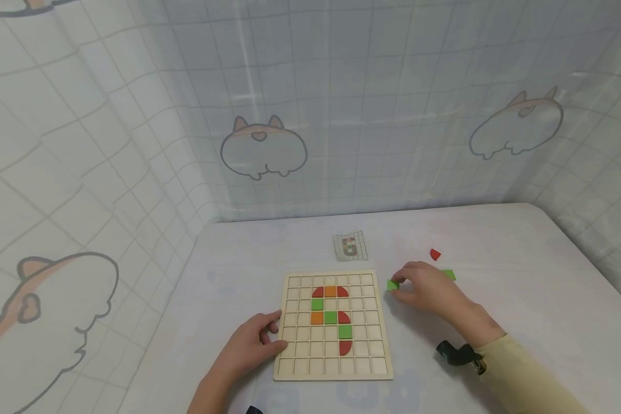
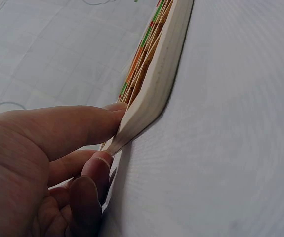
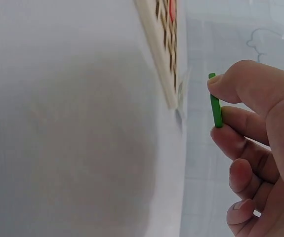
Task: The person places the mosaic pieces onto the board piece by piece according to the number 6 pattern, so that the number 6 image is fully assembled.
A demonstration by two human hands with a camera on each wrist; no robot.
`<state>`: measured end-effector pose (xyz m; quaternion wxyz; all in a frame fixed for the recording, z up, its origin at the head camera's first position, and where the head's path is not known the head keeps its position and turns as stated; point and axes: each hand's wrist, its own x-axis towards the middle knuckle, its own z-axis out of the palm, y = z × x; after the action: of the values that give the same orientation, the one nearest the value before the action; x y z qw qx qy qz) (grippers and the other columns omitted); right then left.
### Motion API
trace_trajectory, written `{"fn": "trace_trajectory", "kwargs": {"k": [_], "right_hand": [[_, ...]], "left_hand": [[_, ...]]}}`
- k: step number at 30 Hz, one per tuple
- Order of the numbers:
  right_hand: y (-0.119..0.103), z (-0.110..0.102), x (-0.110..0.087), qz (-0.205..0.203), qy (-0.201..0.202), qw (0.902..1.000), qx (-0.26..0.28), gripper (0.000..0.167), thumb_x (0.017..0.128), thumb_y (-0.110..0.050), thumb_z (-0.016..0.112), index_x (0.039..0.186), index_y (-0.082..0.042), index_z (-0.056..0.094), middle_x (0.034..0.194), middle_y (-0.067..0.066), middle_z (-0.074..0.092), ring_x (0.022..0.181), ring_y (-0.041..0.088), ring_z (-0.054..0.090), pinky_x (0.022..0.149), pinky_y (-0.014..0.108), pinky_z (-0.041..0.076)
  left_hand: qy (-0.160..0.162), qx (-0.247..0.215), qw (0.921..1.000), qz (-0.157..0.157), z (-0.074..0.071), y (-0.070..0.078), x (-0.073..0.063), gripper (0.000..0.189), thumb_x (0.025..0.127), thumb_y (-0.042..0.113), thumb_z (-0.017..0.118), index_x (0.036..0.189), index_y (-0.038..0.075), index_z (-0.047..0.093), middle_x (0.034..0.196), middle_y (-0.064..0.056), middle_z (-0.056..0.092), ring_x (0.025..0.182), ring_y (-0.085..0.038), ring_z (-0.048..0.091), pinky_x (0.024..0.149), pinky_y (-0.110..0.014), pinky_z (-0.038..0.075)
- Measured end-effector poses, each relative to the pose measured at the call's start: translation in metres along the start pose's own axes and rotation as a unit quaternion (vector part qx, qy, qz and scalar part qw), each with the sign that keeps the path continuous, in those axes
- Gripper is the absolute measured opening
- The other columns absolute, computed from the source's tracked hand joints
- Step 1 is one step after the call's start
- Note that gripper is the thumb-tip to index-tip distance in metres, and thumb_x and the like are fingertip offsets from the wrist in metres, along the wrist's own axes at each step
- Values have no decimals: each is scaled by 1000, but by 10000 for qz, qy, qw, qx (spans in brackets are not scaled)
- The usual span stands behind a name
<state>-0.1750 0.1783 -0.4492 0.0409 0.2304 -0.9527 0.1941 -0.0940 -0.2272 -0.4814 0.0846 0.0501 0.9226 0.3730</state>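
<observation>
A pale wooden grid board [image 1: 295, 365] lies on the table, its middle cells set with green and orange square tiles and red rounded ones. At its left edge my left hand [image 1: 248, 346] pinches the rim; in the left wrist view the thumb lies on the edge with fingertips beneath. My right hand [image 1: 430, 292], just off the board's right side, holds a green square tile [image 3: 215, 106] between thumb and fingertips. Behind that hand lies another green piece [image 1: 448, 275], partly covered by it. A red rounded tile [image 1: 434, 254] rests a little farther back.
A small paper card [image 1: 349, 246] printed with a coloured grid pattern lies behind the board. The white-covered table [image 1: 248, 253] meets a cloth backdrop [image 1: 341, 172] at the back, with more cloth on both sides.
</observation>
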Motion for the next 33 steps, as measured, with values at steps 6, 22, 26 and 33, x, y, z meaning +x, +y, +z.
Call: {"fn": "trace_trajectory", "kwargs": {"k": [6,22,26,33], "right_hand": [[-15,-2,-2,-30,-101,9999,-57,22,80,-34,80,98,-20,77,94,-11,65,94,13,60,83,35,51],[-49,8,-5,-160,-463,9987,165,22,78,-32,83,96,-21,76,92,-14,63,88,8,56,81,32,50],[-57,11,-6,-297,-461,9983,175,23,79,-34,82,97,-21,76,93,-13,63,87,9,56,81,31,50],[-68,17,-8,-408,-511,9976,224,25,79,-38,81,97,-22,77,95,-13,64,90,7,56,83,32,50]], "left_hand": [[-20,68,10000,31,-1,1,0,69,78,33,84,137,7,59,94,7,55,72,-12,50,60,-26,43],[-37,96,9999,-8,-1,3,0,70,78,33,84,137,6,59,94,6,55,73,-13,51,61,-26,43],[-16,103,9999,-8,-1,2,-1,71,77,34,84,138,6,58,93,7,55,73,-12,51,61,-26,42],[16,122,9999,-1,0,2,-1,71,77,34,85,138,7,58,94,7,54,73,-12,51,61,-26,42]]}}
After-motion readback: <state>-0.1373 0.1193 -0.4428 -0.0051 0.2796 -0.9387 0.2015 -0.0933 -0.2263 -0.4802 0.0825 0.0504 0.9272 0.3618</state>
